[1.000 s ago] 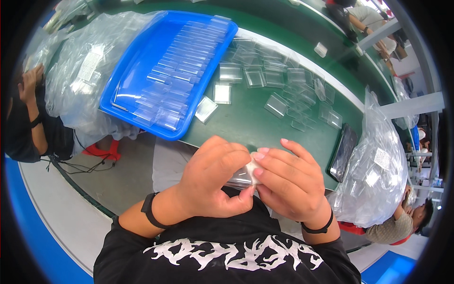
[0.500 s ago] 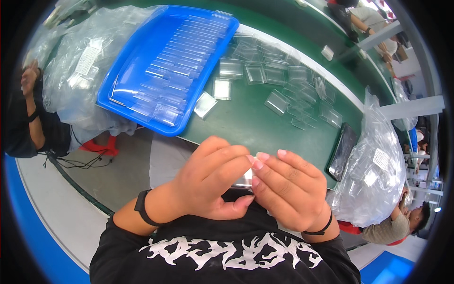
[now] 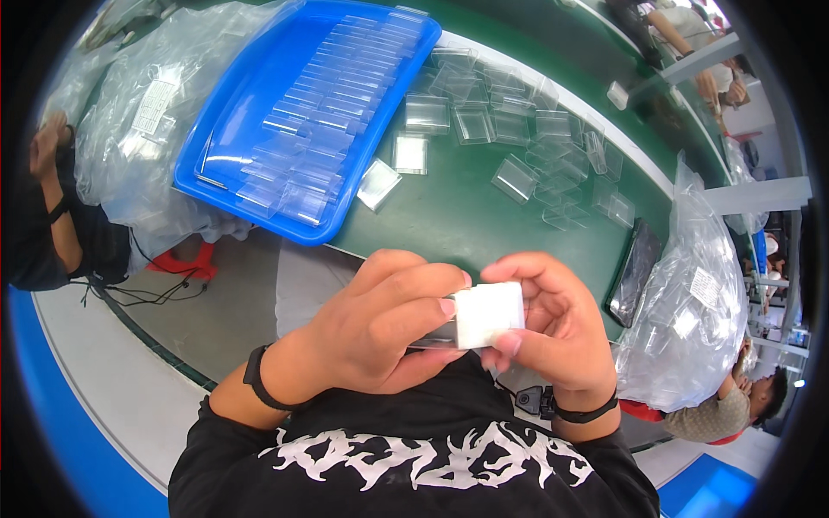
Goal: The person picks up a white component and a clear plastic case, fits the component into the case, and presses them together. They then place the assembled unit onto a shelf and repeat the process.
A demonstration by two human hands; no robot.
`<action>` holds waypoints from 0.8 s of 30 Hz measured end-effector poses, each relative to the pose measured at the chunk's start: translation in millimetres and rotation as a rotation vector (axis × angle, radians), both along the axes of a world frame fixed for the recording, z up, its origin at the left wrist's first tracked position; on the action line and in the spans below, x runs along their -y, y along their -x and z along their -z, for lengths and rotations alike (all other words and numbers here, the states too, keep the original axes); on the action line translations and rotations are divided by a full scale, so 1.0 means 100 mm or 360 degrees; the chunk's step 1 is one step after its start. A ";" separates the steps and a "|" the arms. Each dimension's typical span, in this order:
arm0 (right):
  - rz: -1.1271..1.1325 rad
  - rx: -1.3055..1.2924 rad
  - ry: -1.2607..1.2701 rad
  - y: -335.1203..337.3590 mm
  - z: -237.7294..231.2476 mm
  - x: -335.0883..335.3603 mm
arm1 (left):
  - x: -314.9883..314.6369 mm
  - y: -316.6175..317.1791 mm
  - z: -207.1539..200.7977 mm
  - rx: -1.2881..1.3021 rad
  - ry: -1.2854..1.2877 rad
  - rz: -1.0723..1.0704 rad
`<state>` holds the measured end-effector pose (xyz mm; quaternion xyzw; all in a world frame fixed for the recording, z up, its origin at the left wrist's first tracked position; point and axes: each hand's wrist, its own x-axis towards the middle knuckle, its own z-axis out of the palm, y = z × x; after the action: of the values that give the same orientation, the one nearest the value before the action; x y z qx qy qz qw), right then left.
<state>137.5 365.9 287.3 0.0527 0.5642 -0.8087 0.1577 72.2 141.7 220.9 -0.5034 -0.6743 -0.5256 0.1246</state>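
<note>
Just above my lap, my left hand (image 3: 389,315) grips a small clear plastic piece (image 3: 436,337), mostly covered by its fingers. A white square piece (image 3: 484,316) overlaps its right end; whether the two are joined, I cannot tell. My right hand (image 3: 557,324) pinches the white piece by its right side, thumb below and fingers behind. Ahead on the green table (image 3: 432,220) lie two flat squares with white faces, a nearer white square (image 3: 378,184) and a farther white square (image 3: 410,154). Clear plastic pieces (image 3: 515,179) are scattered to their right.
A blue tray (image 3: 194,155) with rows of clear plastic pieces (image 3: 332,95) stands at the left. Beyond it is a clear plastic bag (image 3: 129,95). At the right are a dark flat object (image 3: 635,272) and another filled bag (image 3: 682,328). Other people sit on both sides.
My right hand has turned and moved right, its fingers parting from the left hand's. The white square piece now shows between both hands. The view has shifted slightly.
</note>
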 end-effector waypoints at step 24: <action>0.0117 -0.0052 -0.0207 0.04 0.13 0.06 | -0.05 0.07 0.08 0.0301 -0.0054 0.0067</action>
<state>133.5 359.6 273.8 0.0705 0.6158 -0.7763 0.1149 64.8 146.3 212.7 -0.4634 -0.6633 -0.5847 0.0580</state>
